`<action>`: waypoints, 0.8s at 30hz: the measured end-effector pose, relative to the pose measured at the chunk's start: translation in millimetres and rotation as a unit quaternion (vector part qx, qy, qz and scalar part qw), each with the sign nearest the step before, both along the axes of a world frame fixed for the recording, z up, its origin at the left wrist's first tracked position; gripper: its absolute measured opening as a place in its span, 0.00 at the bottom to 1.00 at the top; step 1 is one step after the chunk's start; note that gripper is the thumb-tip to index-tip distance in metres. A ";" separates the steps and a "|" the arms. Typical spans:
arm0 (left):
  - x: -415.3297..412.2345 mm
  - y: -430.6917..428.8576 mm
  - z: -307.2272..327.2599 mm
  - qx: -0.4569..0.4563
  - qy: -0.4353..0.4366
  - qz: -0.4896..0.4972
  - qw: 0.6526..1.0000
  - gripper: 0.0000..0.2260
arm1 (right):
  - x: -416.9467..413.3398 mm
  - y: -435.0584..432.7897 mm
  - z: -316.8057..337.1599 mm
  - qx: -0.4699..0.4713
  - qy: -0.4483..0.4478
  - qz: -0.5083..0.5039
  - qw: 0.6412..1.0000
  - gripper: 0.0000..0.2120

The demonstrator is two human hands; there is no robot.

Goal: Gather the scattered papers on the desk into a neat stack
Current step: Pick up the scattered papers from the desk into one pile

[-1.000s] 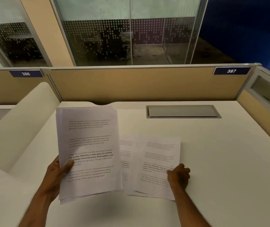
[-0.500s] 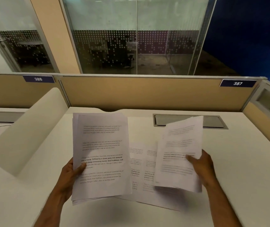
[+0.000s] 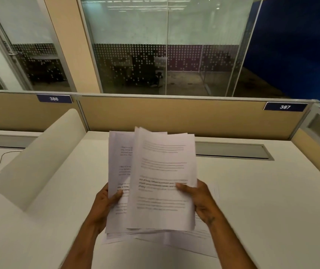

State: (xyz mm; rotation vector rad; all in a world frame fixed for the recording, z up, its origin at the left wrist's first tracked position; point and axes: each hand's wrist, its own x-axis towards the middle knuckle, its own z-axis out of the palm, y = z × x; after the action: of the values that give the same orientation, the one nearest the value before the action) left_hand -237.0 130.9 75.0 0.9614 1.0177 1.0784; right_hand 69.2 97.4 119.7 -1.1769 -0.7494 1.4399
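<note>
While half a second ago held apart from the pile, now laid over it: white printed sheet of paper (image 3: 163,183), on top of the white stack of printed papers (image 3: 119,171), covering most of it but tilted a little, edges not lined up. Both held up above the white desk top (image 3: 271,200), near the middle. Right hand (image 3: 201,200) moved in toward the left hand (image 3: 105,202), now close together with only paper between. View also shifted, with more of the glass wall showing.

Left hand closed around the left edge of the stack, thumb (image 3: 117,195) pressed on the front, fingers hidden behind. Right hand closed on the right edge of the top sheet, thumb (image 3: 182,186) flat on the print, fingers hidden behind. Hard to tell whether also gripping the stack underneath.

Still lying flat on the desk under the hands: more white printed papers (image 3: 200,241), poking out below and to the right. Behind, a grey metal cable hatch (image 3: 233,150) set in the desk and a tan divider panel (image 3: 174,117) with blue number tag 387 (image 3: 285,107).
</note>
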 end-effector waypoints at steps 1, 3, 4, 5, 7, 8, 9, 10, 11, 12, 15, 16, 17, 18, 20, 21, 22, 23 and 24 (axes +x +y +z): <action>1.6 -0.7 0.5 0.004 0.002 -0.004 1.000 0.20 | -7.5 3.4 -4.2 -0.003 -0.023 -0.002 1.000 0.23; 2.9 -2.5 0.8 0.012 0.013 0.001 1.000 0.19 | -21.4 8.1 -11.1 -0.003 -0.045 0.003 0.999 0.26; 3.2 -3.2 1.1 0.014 0.016 0.003 1.000 0.18 | -27.4 10.0 -13.6 -0.004 -0.049 -0.001 0.999 0.27; 3.5 -4.1 1.6 0.014 0.017 0.005 1.000 0.17 | -33.1 11.4 -15.3 -0.004 -0.054 -0.009 0.998 0.27; 3.5 -5.2 2.3 0.007 0.023 0.013 1.000 0.13 | -42.6 12.7 -17.0 0.004 -0.074 -0.021 0.997 0.23; 3.3 -5.4 2.1 -0.005 0.028 0.019 0.999 0.12 | -46.6 12.8 -16.9 0.009 -0.089 -0.021 0.996 0.22; 3.0 -6.0 2.3 -0.025 0.032 0.030 0.999 0.16 | -50.2 12.6 -16.1 0.014 -0.108 -0.022 0.994 0.21; 1.8 -6.1 1.6 -0.044 0.037 0.040 0.998 0.21 | -53.1 12.4 -14.9 0.019 -0.125 -0.023 0.992 0.21; 0.7 -6.1 0.8 -0.054 0.044 0.040 0.997 0.25 | -55.7 12.4 -13.8 0.026 -0.140 -0.023 0.990 0.22; 0.7 -6.4 0.6 -0.051 0.045 0.034 0.997 0.27 | -57.8 11.9 -13.1 0.033 -0.154 -0.022 0.987 0.23; 3.6 -7.3 2.5 -0.008 0.044 0.010 0.999 0.18 | -64.2 10.3 -13.8 0.041 -0.188 -0.005 0.981 0.26; 4.4 -7.2 0.9 0.002 0.048 0.008 0.999 0.17 | -66.2 10.2 -15.0 0.038 -0.200 0.001 0.979 0.26; 4.8 -7.1 -1.1 0.005 0.051 0.007 0.999 0.17 | -67.2 10.6 -16.5 0.035 -0.208 0.007 0.978 0.27; 5.1 -7.3 -2.9 0.006 0.053 0.008 0.999 0.17 | -66.5 11.6 -18.3 0.031 -0.207 0.015 0.978 0.27; 4.0 -8.7 -4.1 0.005 0.055 0.020 0.998 0.17 | -57.2 13.9 -23.2 0.011 -0.189 0.019 0.982 0.26; 1.9 -9.4 -4.4 0.003 0.055 0.029 0.998 0.17 | -47.8 14.3 -27.5 -0.007 -0.194 0.004 0.981 0.26; -1.7 -9.8 -4.8 0.000 0.055 0.039 0.998 0.17 | -35.5 13.7 -34.6 -0.031 -0.223 -0.027 0.974 0.26; -6.4 -10.3 -4.8 -0.003 0.054 0.048 0.997 0.17 | -20.7 11.9 -45.4 -0.069 -0.275 -0.065 0.957 0.26; -12.1 -11.2 -4.5 -0.003 0.054 0.055 0.997 0.16 | -4.9 8.5 -58.7 -0.121 -0.344 -0.097 0.926 0.25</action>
State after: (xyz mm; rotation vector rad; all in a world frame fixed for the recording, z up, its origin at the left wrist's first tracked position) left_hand -249.0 119.7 70.5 0.9755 1.1725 1.1233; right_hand 64.3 105.8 61.0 -1.9374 -0.9042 0.9571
